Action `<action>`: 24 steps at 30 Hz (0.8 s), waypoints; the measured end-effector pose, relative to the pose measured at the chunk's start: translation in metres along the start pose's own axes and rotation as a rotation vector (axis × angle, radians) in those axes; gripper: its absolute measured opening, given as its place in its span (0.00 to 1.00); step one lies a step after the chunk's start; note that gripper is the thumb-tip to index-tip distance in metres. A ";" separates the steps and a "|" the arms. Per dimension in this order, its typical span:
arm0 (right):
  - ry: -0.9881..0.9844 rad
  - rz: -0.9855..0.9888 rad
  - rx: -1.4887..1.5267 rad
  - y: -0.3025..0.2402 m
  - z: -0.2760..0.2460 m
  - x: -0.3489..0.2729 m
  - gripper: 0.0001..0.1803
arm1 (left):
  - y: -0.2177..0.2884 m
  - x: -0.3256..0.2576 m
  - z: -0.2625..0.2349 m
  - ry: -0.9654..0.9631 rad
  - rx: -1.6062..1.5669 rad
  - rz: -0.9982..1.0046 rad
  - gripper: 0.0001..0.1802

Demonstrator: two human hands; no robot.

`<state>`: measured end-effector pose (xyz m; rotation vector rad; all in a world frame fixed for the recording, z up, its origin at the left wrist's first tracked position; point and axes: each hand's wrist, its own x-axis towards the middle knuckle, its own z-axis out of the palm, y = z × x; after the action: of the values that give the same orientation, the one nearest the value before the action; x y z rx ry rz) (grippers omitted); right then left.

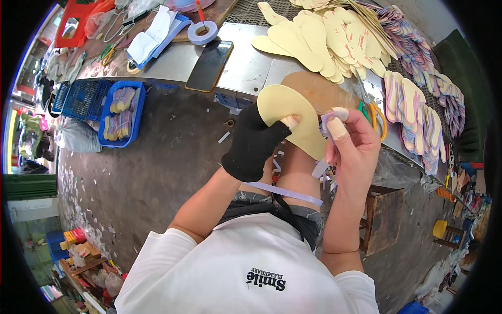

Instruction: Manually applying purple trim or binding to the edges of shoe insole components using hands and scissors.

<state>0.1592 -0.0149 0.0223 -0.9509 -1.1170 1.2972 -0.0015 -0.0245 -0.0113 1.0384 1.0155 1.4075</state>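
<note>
My left hand [256, 138], in a black fingerless glove, grips a cream insole [285, 107] with the thumb on its upper face. Tape wraps that thumb's tip. To the right of the insole my right hand [353, 141], its thumb and a finger also taped, pinches a small lavender strip piece [329, 121]. Across my lap runs a long lavender strip [293, 193]. Past the insole, a brown flat piece [319, 89] lies at the bench edge. Scissors with orange handles [380, 123] rest beside my right fingers.
Cream insoles [303, 39] are heaped on the metal bench [248, 70]; patterned insoles [410, 107] lie at right. A phone [209, 66], a tape roll [202, 32] and green-handled scissors [107, 54] sit farther left. A blue basket [137, 118] holds bundled strips. A wooden stool [384, 220] stands at right.
</note>
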 end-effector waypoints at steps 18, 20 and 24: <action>0.185 -0.360 -0.392 0.015 0.014 0.002 0.04 | -0.003 0.001 0.003 -0.014 0.082 0.093 0.13; 0.035 -0.454 -0.646 0.008 0.007 0.001 0.02 | -0.003 0.000 0.003 -0.018 0.094 0.104 0.13; -0.141 -0.303 -0.481 0.011 -0.004 0.012 0.04 | 0.004 0.004 -0.001 -0.103 0.119 0.088 0.13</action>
<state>0.1604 -0.0017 0.0120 -0.9954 -1.6595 0.8727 -0.0042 -0.0209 -0.0074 1.2438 0.9979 1.3618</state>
